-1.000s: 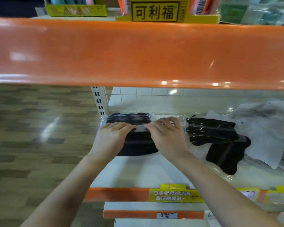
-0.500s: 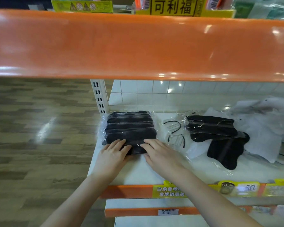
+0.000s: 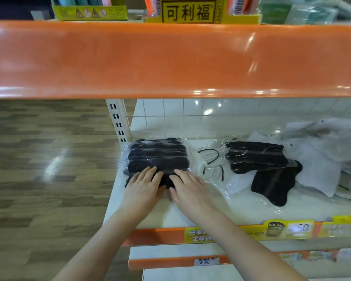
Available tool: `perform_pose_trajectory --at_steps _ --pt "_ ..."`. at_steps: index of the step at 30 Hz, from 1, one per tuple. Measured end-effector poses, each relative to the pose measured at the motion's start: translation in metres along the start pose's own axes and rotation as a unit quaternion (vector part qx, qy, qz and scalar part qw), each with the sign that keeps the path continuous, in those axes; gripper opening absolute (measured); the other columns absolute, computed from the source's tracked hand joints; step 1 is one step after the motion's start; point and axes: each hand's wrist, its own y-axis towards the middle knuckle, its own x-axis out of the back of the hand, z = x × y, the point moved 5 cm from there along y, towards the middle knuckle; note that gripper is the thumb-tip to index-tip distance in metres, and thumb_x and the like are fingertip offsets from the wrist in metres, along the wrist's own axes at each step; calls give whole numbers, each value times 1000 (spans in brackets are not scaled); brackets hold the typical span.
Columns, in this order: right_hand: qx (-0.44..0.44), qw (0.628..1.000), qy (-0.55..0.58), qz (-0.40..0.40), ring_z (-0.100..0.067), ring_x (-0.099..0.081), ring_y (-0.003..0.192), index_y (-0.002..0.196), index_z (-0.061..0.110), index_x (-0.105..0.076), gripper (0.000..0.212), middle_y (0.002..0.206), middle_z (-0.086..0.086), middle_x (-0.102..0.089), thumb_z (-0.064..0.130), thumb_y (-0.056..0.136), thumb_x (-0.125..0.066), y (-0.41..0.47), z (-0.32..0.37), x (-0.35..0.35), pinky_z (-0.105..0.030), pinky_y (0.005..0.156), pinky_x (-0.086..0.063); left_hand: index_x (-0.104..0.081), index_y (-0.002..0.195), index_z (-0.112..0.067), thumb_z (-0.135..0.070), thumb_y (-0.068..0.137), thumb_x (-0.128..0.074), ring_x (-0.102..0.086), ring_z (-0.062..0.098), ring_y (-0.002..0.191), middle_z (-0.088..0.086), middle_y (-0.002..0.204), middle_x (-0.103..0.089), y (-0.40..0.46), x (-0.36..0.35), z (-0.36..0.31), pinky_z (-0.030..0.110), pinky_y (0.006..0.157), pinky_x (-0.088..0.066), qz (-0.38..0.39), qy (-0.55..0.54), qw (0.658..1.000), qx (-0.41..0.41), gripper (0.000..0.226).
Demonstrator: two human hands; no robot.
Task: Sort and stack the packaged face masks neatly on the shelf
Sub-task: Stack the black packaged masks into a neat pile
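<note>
A stack of black face masks in clear wrappers [image 3: 157, 155] lies at the left end of the white shelf [image 3: 211, 211], against the upright. My left hand [image 3: 143, 187] and my right hand [image 3: 187, 186] lie flat side by side on the stack's near edge, fingers straight. To the right, loose black masks in clear bags [image 3: 257, 157] lie spread out, one [image 3: 273, 183] sticking out toward me. White packaged masks [image 3: 320, 159] are heaped at the far right.
An orange shelf edge [image 3: 170, 59] hangs low overhead, with yellow display boxes [image 3: 190, 10] on top. The perforated shelf upright [image 3: 117, 120] stands at the left. Orange price rails with yellow tags [image 3: 251, 232] run along the front. Wood-pattern floor [image 3: 39, 159] lies to the left.
Both hands slid from the top of the black stack back to its near edge and flattened there. The stack now lies uncovered and squared at the shelf's left end.
</note>
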Motion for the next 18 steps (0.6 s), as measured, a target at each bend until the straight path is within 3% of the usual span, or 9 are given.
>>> perform_pose_trajectory --at_steps 3,6,9,11,14,16,18 --pt "-13 1000 2 -17 -16 -66 99 101 19 -70 38 109 4 -68 26 65 -82 -5 -22 19 -30 77 -55 -69 104 -14 -32 84 -42 -66 22 101 2 106 -69 10 10 -38 32 76 -54 -58 -32 997 -26 38" --pt "-52 999 -3 -15 -20 -66 96 102 16 -68 35 106 1 -66 24 69 -77 -15 -60 29 -33 75 -55 -68 97 -17 -28 82 -45 -66 19 94 -2 97 -68 23 6 -78 30 71 -52 -64 -63 995 -32 30" --pt "-98 995 -18 22 -22 -66 97 105 13 -68 37 107 -2 -67 30 78 -49 -28 -99 37 -34 76 -55 -67 94 -19 -29 76 -41 -66 18 87 -5 92 -68 41 -2 -118 29 67 -51 -24 -90 995 -28 33" --pt "-109 993 -27 33 -23 -67 98 104 12 -69 45 107 -4 -68 31 76 -40 -37 -123 47 -34 77 -55 -67 92 -20 -31 74 -39 -66 18 86 -5 91 -68 54 -4 -144 29 67 -52 -3 -95 995 -31 36" --pt "-140 988 -36 45 -25 -66 101 105 10 -70 45 112 -8 -67 32 77 -42 -46 -163 57 -35 80 -54 -68 97 -16 -26 79 -58 -65 21 96 -2 98 -69 76 -11 -176 33 76 -52 13 -115 993 -36 23" --pt "-168 983 -43 55 -25 -60 115 117 9 -64 43 127 -9 -60 30 82 -50 -50 -186 61 -36 91 -49 -69 99 -16 -26 69 -76 -64 21 100 0 102 -68 91 -16 -194 33 78 -52 24 -93 995 -41 33" --pt "-173 978 -51 102 -21 -35 138 139 12 -44 51 149 -6 -37 30 92 -52 -51 -204 62 -34 110 -30 -56 125 -14 -27 84 -64 -48 23 127 5 132 -56 102 -29 -208 35 99 -41 67 -78 993 -55 44"
